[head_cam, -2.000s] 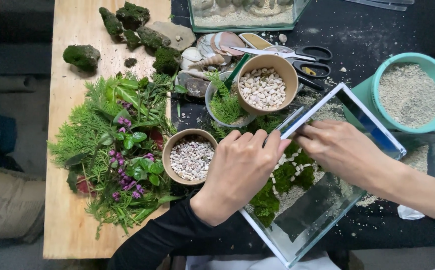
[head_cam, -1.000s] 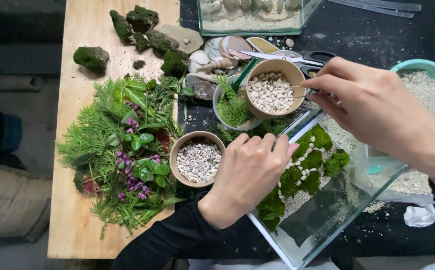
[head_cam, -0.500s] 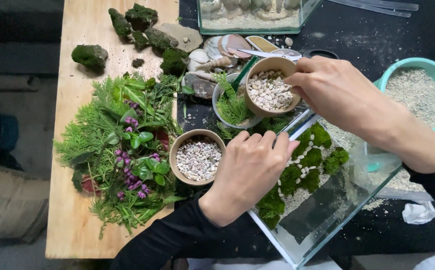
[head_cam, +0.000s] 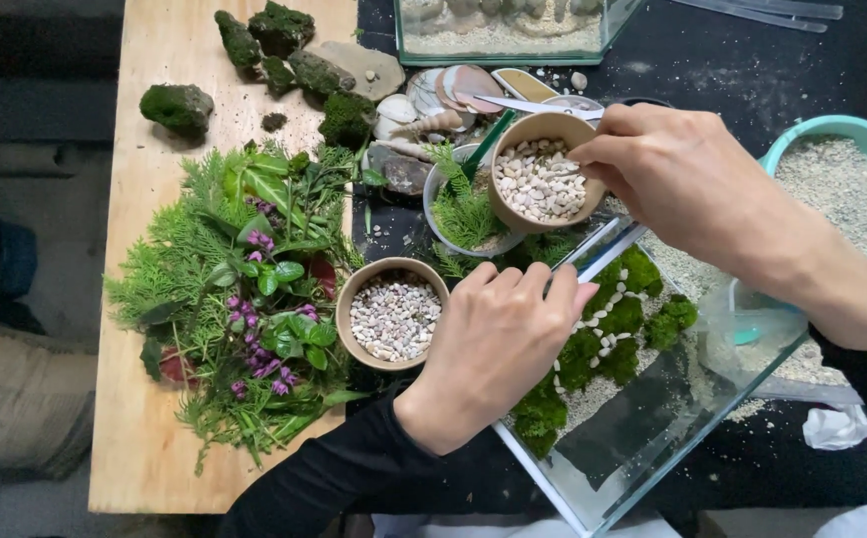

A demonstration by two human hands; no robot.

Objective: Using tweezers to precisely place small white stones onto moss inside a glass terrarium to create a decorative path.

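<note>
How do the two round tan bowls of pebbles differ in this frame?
The upper tan bowl of large white pebbles is touched at its rim by the right hand; the lower tan bowl of fine mixed gravel sits just beside the left hand, apparently untouched. The upper bowl's stones are bigger and paler; the lower bowl's are smaller, with greyish and pinkish grains. The upper bowl overlaps a grey bowl of greenery; the lower sits beside the plant pile. Both are round, tan and full.

Right hand [head_cam: 687, 179] moved from tank [head_cam: 652, 438] to pebble cup [head_cam: 543, 179].

The tank [head_cam: 652, 438] was clear glossy glass, the board [head_cam: 154, 438] matt bare wood, the cup [head_cam: 543, 130] matt brown paper.
</note>
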